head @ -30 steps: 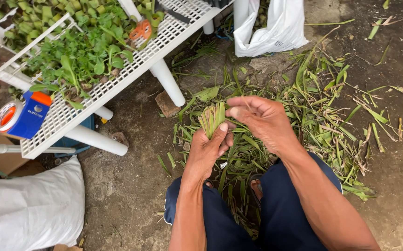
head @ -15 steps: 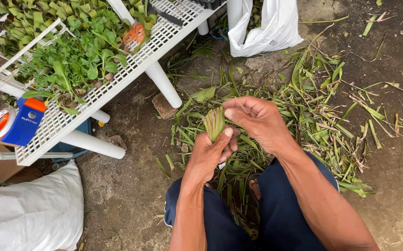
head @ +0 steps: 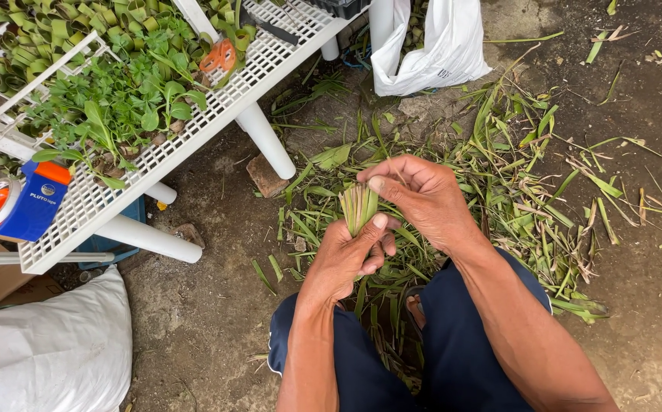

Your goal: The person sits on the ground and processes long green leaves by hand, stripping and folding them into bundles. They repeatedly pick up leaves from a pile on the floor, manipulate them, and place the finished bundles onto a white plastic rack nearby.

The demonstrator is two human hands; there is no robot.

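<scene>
My left hand grips a small bundle of green leaf strips upright, thumb pressed against its base. My right hand curls over the top right of the bundle, fingertips touching the strip ends. Both hands are above my knees in dark blue trousers. Cut green leaves lie scattered on the ground under and beyond the hands.
A white slatted rack on white pipe legs stands at upper left, holding small green plants and rolled leaf cups. A tape dispenser sits on its near corner. White bags: one at the top, one at lower left.
The view has shifted slightly. My hands keep the bundle between them; the right fingers have moved a little over the strip tops.
</scene>
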